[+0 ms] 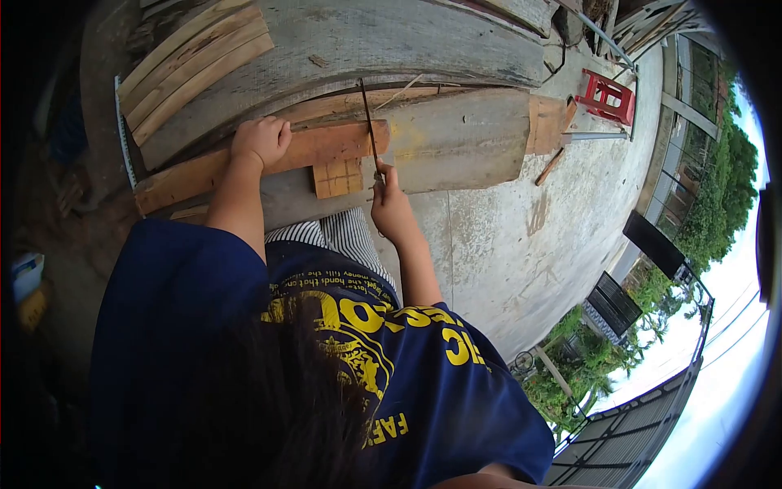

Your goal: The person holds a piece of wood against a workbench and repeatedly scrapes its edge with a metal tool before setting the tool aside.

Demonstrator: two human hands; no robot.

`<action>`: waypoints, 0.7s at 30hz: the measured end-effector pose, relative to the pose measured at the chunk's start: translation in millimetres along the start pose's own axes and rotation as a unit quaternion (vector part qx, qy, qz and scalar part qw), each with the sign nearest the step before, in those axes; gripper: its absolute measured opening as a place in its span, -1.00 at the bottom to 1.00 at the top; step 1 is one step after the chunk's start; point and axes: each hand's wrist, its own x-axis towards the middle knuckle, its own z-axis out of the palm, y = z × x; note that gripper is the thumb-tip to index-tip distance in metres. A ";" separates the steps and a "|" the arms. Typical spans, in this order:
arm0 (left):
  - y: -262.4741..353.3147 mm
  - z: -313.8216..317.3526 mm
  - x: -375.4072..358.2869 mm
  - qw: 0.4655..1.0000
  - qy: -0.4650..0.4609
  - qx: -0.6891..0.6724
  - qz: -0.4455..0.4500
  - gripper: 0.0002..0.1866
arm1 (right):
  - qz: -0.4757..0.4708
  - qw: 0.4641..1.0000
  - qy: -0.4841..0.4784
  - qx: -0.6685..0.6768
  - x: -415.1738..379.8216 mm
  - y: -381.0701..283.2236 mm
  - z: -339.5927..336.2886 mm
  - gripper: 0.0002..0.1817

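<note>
A long reddish-brown wooden board lies on a grey plank bench. My left hand presses on top of the board, its fingers curled over the wood. Near the board's right end, my right hand is closed round the handle of a thin saw. The blade crosses the board close to that end. Below the board, a small wooden block with dark lines sticks out toward my body.
Several curved light-brown boards lie at the upper left. A red plastic stool stands on the concrete floor at the upper right. A loose wood stick lies near the bench's right end.
</note>
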 end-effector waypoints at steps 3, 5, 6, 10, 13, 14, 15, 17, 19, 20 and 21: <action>0.1 -0.8 -0.1 1.000 0.008 0.002 0.004 -0.68 | -0.038 0.998 0.019 0.040 16.3 1.2 -0.3 -0.63; -1.2 1.3 -0.1 1.000 0.003 -0.006 0.007 -0.68 | -0.044 0.999 0.019 0.025 -7.1 7.6 -2.9 -0.63; -1.5 1.3 1.5 1.000 0.006 -0.005 0.006 -0.68 | -0.045 0.999 0.016 0.008 -20.5 13.7 -4.1 -0.63; 0.0 0.0 -1.4 1.000 0.017 -0.008 0.014 -0.70 | -0.010 1.000 -0.007 0.020 -62.6 16.2 -17.7 -0.63; -0.7 1.0 0.2 1.000 0.015 -0.013 0.015 -0.71 | -0.019 0.999 0.004 0.035 -43.0 15.6 -12.9 -0.63; -0.5 1.3 0.0 1.000 0.014 -0.017 0.011 -0.71 | -0.034 0.999 0.013 0.036 -27.5 13.4 -10.6 -0.63; 0.7 1.1 -0.6 1.000 0.014 -0.014 0.012 -0.71 | -0.035 0.999 0.014 0.039 -13.3 11.7 -7.7 -0.63; 1.2 -1.3 0.0 1.000 0.008 -0.017 0.004 -0.71 | -0.056 0.997 0.036 0.040 7.4 3.6 0.0 -0.64; -1.4 2.3 0.4 1.000 0.018 -0.010 0.010 -0.71 | -0.035 0.998 0.027 0.041 -7.6 4.2 1.9 -0.64; -1.9 3.9 -0.4 0.999 0.025 -0.014 0.014 -0.71 | -0.007 0.999 0.016 0.033 -22.3 8.0 1.0 -0.64; -0.8 1.5 -0.7 0.999 0.028 -0.016 0.016 -0.71 | -0.005 0.998 0.010 0.056 -39.5 19.3 0.6 -0.64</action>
